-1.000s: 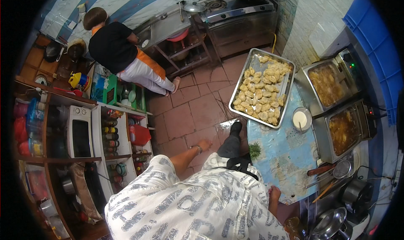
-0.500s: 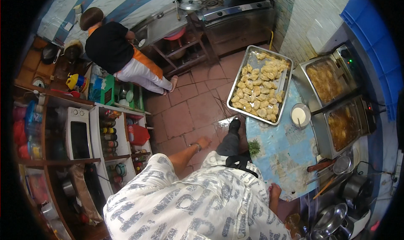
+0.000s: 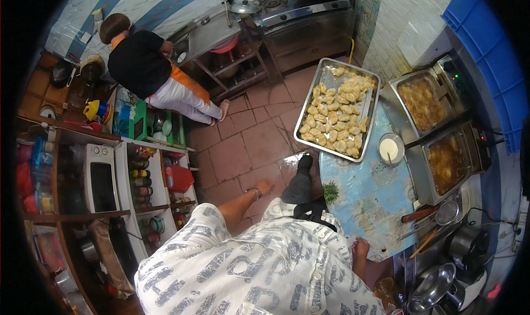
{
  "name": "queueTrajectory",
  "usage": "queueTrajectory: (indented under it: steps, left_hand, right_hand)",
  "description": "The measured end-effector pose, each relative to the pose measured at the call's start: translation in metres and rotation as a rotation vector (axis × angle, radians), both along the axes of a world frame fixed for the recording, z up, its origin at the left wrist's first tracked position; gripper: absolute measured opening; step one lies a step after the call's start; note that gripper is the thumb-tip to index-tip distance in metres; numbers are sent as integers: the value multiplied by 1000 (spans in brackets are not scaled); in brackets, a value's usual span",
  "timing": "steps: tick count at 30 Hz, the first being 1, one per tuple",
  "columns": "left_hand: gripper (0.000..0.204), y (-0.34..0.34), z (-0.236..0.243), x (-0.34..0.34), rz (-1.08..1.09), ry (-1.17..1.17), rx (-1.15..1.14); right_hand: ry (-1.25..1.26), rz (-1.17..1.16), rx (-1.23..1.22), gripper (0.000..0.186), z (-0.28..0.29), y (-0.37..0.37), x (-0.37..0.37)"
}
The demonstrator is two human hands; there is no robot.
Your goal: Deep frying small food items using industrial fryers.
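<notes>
My left hand (image 3: 264, 187) hangs over the tiled floor, empty, with loosely spread fingers and a wristband behind it. My right hand (image 3: 360, 247) is beside the lower edge of a blue-covered table (image 3: 369, 204), fingers slightly bent and apart, nothing visible in them. On the table sit a large steel tray (image 3: 309, 152) of pale golden fried pieces, a bowl of cream-colored liquid (image 3: 390, 149) with a utensil in it, and a small green plant (image 3: 330, 191). Two fryers (image 3: 419, 99) with bubbling oil stand along its right side. A strainer (image 3: 446, 212) lies below them.
A person (image 3: 141, 64) in a black top stands at the sink counter, back turned. Shelves (image 3: 99, 177) with a microwave and bottles line the left. A stove (image 3: 306, 39) is at the back, pots (image 3: 464, 246) at lower right, tiled floor (image 3: 243, 149) between.
The whole view has shifted slightly, so the tray, table and other person appear a little further left and up. My hands hang in nearly the same places.
</notes>
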State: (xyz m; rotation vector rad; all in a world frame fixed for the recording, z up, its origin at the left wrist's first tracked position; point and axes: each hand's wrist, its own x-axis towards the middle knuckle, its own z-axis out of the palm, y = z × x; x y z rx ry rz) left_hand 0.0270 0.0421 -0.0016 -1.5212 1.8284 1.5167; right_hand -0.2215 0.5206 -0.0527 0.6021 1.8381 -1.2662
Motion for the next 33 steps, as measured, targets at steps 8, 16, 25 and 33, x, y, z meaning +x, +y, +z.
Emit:
queueTrajectory:
  steps: [8,16,25,33]
  left_hand:
    - [33,3,5,1,150,22,38]
    - [34,-3,-9,2,-25,-10,-55]
    - [33,-4,-18,6,-60,-7,-50]
    - [27,-3,-10,5,54,14,71]
  right_hand:
    - [-28,-10,-8,14,-1,-2,3]
    - [-21,-2,9,13,1,-4,2]
    - [-19,8,27,14,-5,-2,-1]
    - [-7,10,2,14,-14,2,-5]
